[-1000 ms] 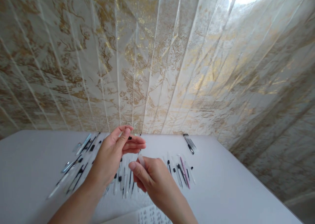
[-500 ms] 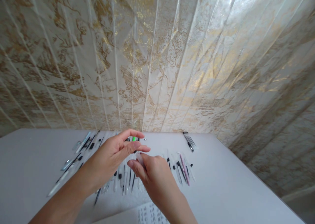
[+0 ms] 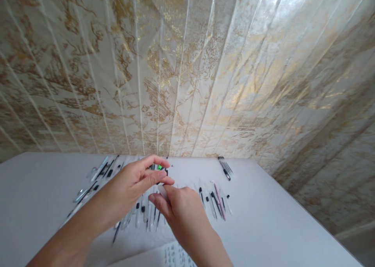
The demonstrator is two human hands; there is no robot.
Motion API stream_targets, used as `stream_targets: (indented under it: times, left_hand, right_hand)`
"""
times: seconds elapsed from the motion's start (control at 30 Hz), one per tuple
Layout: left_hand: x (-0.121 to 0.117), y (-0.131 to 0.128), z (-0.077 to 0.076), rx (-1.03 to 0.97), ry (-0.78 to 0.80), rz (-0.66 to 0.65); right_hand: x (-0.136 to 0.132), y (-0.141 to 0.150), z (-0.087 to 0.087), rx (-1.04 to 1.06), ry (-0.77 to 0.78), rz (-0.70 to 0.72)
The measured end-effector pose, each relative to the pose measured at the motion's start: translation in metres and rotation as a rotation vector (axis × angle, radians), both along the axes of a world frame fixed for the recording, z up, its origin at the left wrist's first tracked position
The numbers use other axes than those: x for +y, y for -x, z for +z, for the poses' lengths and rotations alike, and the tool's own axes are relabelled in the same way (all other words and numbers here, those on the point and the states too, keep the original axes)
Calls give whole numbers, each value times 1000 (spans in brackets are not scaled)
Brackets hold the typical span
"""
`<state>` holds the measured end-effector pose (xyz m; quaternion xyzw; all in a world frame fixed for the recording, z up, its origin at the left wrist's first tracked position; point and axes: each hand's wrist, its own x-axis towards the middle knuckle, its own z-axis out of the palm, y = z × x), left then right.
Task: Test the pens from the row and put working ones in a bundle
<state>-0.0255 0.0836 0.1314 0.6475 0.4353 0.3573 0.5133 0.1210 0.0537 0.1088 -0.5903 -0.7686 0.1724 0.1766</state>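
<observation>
Gripping a whitish tube (image 3: 163,192) between thumb and curled fingers of the right hand (image 3: 184,210). Bending the left hand (image 3: 143,180) loosely over its upper end (cannot tell if pinching anything). With clear pen parts (image 3: 150,216) beneath the fingers, a pink pen (image 3: 219,201) to their right, and written paper (image 3: 178,255) nearer than both.

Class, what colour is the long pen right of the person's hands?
The pen is pink; it shows best in the head view.
</observation>
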Motion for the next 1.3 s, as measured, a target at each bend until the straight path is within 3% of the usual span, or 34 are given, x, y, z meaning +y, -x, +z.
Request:
stream_targets:
  times: [0.27, 0.6, 0.77, 1.07, 1.3]
  left_hand:
    - [-4, -4, 0, 17, -24, -14]
    - [-3, -16, -5, -204, 131, -78]
    - [-6, -28, -5, -392, 82, 44]
    - [-3, -30, -9, -379, 60, 37]
    - [-2, -30, -10, -362, 47, 19]
  right_hand:
    - [1, -1, -2, 25, 40, -13]
    - [4, 0, -16, 551, 60, 110]
    - [8, -3, -23, 755, 57, 93]
    - [3, -8, -9, 500, 12, 58]
    - [7, -8, -14, 538, 18, 73]
